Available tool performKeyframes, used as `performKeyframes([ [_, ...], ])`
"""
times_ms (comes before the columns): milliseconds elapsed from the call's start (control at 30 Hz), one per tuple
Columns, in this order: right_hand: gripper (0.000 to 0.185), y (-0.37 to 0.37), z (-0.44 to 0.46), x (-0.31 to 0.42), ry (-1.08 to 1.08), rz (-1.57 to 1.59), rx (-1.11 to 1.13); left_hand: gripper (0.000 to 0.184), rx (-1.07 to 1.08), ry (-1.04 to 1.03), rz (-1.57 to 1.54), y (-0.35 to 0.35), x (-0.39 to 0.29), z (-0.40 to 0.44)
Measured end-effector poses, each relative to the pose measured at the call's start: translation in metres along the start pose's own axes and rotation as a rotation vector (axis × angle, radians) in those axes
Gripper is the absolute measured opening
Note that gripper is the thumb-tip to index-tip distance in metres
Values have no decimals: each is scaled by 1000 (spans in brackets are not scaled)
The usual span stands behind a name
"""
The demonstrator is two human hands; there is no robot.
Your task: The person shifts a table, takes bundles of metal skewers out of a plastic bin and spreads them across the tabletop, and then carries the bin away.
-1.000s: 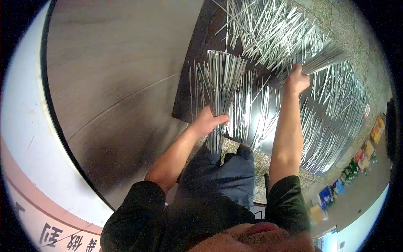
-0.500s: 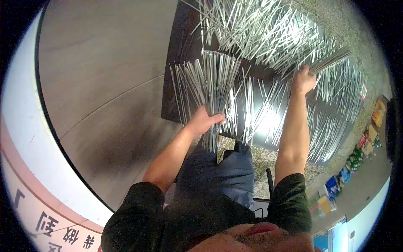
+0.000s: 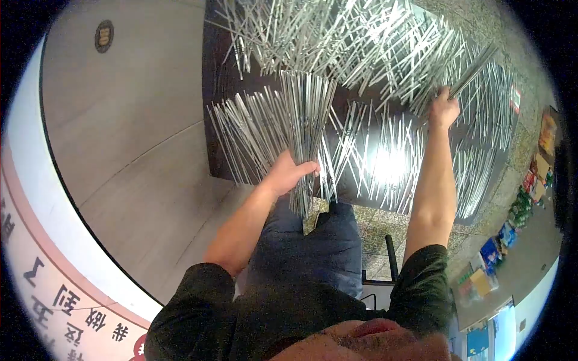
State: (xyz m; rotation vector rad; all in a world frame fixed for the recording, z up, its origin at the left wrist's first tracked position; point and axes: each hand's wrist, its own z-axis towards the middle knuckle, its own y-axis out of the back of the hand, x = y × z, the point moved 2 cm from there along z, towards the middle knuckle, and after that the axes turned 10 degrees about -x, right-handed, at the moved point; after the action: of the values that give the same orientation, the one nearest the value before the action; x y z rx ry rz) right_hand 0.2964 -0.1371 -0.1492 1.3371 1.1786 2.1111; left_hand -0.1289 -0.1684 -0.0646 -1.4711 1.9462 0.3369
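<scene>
My left hand is closed around the lower part of a thick bundle of thin silver strips. The bundle stands out over the near edge of the dark table and fans wider at its far end. On the right, my right hand grips a smaller bunch of silver strips that slants up and away, above other strips lying there. Just left of my left hand, more strips lie fanned on the table. A big tangled heap of strips covers the far side.
Loose strips lie spread along the near edge between my hands, with others to the right. A black chair part is beside my legs. Colourful packages sit at far right. A wall with printed characters is at lower left.
The view has shifted, so the table sits further left. The bunch in my right hand now points more steeply away. My left hand keeps its hold on the thick bundle.
</scene>
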Motion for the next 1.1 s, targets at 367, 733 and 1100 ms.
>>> performKeyframes([
  [367,44,16,83,-73,106,-105,149,11,51,-8,-13,-87,-5,24],
  [733,47,35,116,-129,145,-228,173,13,78,7,-87,-141,3,33],
  [1100,25,157,-145,-32,-339,642,1123,16,173,-43,-150,-178,4,29],
])
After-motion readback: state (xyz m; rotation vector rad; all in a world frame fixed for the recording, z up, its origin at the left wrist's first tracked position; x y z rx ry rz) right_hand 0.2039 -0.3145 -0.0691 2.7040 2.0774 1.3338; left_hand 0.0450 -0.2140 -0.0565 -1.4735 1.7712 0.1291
